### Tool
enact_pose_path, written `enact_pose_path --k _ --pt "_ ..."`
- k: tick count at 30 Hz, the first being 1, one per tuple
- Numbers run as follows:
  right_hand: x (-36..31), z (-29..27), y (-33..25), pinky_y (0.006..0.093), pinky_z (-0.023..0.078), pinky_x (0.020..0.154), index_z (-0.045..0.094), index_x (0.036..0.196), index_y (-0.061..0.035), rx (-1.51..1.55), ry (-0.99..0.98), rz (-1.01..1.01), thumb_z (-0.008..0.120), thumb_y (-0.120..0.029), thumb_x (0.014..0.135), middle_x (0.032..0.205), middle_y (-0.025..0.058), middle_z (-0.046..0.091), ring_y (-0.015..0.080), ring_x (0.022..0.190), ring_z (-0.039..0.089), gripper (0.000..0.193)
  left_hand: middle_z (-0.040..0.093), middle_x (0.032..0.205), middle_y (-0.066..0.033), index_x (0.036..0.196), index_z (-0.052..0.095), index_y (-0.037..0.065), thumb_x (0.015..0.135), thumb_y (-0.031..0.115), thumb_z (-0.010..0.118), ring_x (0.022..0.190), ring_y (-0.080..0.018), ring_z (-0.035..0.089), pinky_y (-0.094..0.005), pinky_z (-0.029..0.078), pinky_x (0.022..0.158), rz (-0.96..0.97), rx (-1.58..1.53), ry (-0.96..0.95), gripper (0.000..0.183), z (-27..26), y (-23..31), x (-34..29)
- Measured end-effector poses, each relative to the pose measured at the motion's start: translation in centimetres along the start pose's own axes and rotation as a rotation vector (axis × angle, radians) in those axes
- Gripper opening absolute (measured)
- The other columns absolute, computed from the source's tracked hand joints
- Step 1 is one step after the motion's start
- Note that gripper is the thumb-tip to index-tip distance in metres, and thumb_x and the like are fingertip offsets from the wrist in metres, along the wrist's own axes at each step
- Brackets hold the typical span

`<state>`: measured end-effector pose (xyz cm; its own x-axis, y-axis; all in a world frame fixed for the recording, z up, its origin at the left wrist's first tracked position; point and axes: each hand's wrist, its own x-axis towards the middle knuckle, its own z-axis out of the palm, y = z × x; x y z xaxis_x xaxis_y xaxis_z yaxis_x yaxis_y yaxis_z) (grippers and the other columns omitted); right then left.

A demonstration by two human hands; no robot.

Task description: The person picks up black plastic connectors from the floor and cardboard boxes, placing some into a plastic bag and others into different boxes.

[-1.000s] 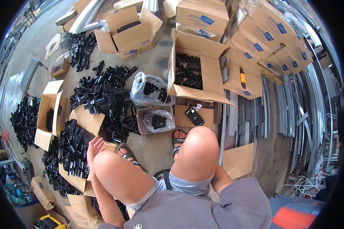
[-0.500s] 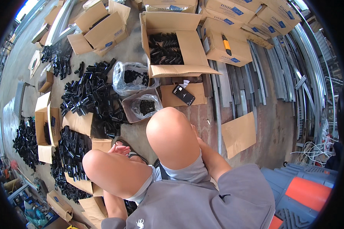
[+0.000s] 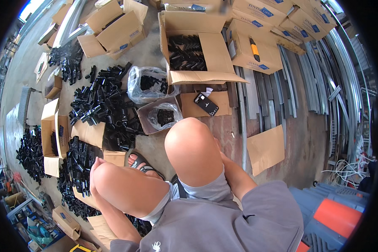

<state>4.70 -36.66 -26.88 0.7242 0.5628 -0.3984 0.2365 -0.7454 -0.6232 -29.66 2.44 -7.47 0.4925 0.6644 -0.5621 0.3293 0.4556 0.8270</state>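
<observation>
Black parts (image 3: 98, 105), glossy, in a loose heap at 10 to 11 o'clock from the seated person, 12 being straight ahead; a nearer stack (image 3: 80, 161) at 9 to 10 lies just beside the left hand (image 3: 93, 178). That hand rests along the outer side of the left knee (image 3: 107, 178), fingers roughly together, no grip visible, can't tell if anything is pinched. Right hand (image 3: 217, 144) mostly hidden behind the right knee (image 3: 189, 136), state can't be told. Risks: a shift of the sandalled left foot (image 3: 145, 166) could scatter the heap's near edge; the right knee swinging to 11 could tip the plastic-lined box (image 3: 149, 119) and spill its small dark contents; a stray right foot, unseen now, could scuff the phone (image 3: 206, 104) at 12; bumping the closed carton (image 3: 264, 61) at 1 could roll off the yellow-and-black tool (image 3: 254, 49)
</observation>
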Motion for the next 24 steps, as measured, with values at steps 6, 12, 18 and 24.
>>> enact_pose_path --k 6,12,18,24 --pt "0.0 -1.0 -2.8 0.052 0.054 0.093 0.055 0.133 -0.0103 0.041 0.012 -0.027 0.057 -0.035 0.102 0.126 0.0225 0.068 0.0449 0.111 0.067 0.04 0.072 0.096 -0.0139 0.108 0.068 0.001 0.111 0.045 0.046 0.081 -0.023 0.07 -0.0351 0.059 0.076 -0.033 0.039 -0.077 0.049 -1.9 -2.6 0.8" --pt "1.8 -10.4 -14.3 0.0485 0.055 0.092 0.066 0.125 -0.0072 0.193 0.101 -0.169 0.056 -0.034 0.104 0.119 0.0187 0.073 0.0412 0.108 0.069 0.036 0.076 0.093 -0.0155 0.11 0.07 -0.002 0.111 0.043 0.046 0.075 -0.0226 0.075 -0.0325 0.062 0.071 0.151 0.109 -0.302 0.051 -2.2 11.9 -0.2" --pt "7.9 -18.6 -31.2 0.0402 0.053 0.099 0.066 0.131 -0.0068 0.002 -0.385 -0.702 0.061 -0.037 0.101 0.126 0.0192 0.071 0.033 0.117 0.068 0.043 0.067 0.125 -0.015 0.151 0.047 0.005 0.097 0.015 0.072 0.106 -0.0186 0.068 -0.032 0.057 0.09 0.606 0.563 -0.213 0.06 8.2 25.0 1.0" --pt "5.5 -14.5 -46.6 0.0483 0.053 0.097 0.067 0.125 -0.0054 -0.828 -0.434 -0.865 0.067 -0.027 0.093 0.115 0.0202 0.073 0.0397 0.11 0.069 0.039 0.05 0.154 -0.0196 0.149 0.052 0.014 0.053 0.03 0.1 0.146 -0.0397 0.043 -0.0481 0.04 0.12 1.285 1.431 -0.36 0.109 19.9 26.9 1.0"
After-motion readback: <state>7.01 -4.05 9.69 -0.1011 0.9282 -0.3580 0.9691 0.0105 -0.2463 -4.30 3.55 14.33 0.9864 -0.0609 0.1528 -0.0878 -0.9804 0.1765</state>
